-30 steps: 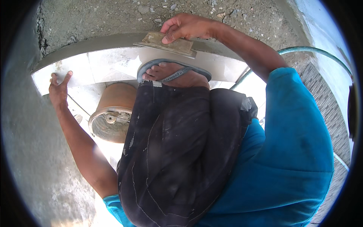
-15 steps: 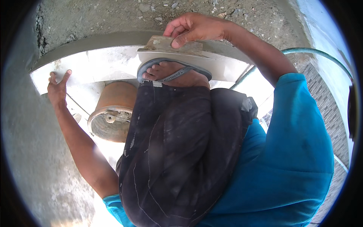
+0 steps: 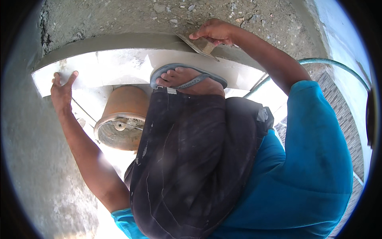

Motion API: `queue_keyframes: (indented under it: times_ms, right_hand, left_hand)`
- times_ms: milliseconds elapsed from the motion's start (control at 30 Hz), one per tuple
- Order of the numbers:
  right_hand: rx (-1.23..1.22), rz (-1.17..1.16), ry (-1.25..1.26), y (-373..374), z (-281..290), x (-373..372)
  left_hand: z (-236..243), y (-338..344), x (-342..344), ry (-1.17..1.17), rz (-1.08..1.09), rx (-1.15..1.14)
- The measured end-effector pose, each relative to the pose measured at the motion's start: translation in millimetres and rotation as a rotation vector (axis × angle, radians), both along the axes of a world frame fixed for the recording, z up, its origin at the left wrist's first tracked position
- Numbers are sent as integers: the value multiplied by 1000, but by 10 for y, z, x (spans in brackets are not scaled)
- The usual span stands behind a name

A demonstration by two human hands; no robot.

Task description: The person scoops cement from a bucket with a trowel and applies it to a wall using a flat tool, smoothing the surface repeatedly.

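Note:
My right hand [image 3: 215,32] grips a plastering trowel [image 3: 194,44] with a flat, thin plate and a tan block-like handle. The plate is tilted, over the smooth grey mortar strip [image 3: 131,41] along the back edge of a white tiled ledge [image 3: 119,65]. At the ledge's left end, my left hand [image 3: 61,91] lies with thumb and fingers apart, its fingertips on the white surface. My sandalled foot [image 3: 191,79] stands on the ledge between the two hands, just in front of the trowel.
An orange-brown bucket [image 3: 126,99] lies tipped beside my leg, its mouth toward me. Rough ground with loose stones [image 3: 159,16] spreads behind the mortar strip. A green hose [image 3: 338,62] curves at the right, near a pale wall [image 3: 346,36]. A grey wall [image 3: 28,131] stands left.
My right hand has moved right and slightly toward me, turning the trowel from lying along the ledge's back edge to a slanted, tilted position. My left hand stays on the ledge.

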State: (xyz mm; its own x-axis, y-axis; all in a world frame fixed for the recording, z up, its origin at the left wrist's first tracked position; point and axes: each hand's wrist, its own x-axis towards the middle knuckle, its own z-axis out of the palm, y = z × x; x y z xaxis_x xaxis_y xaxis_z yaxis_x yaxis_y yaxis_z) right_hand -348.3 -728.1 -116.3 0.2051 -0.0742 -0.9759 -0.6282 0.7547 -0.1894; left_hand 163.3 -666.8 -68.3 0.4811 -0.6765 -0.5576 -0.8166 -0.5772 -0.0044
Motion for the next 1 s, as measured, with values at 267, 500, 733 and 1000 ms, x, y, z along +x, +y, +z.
queue_keyframes:
  times_ms: [267, 500, 733, 1000]
  right_hand:
    - [-96, -15, -288, -304, 97, 1024]
    - [45, -40, -576, -624, -108, 1054]
    - [-171, 45, -607, -369, -892, 279]
    - [-170, 182, -566, -233, -997, 465]
  left_hand:
    - [1, -1, -11, -13, -47, 12]
    - [-12, 33, -4, -42, -42, 1]
    - [-39, 35, 27, -34, -36, -7]
    - [-21, 43, 5, -56, -34, -7]
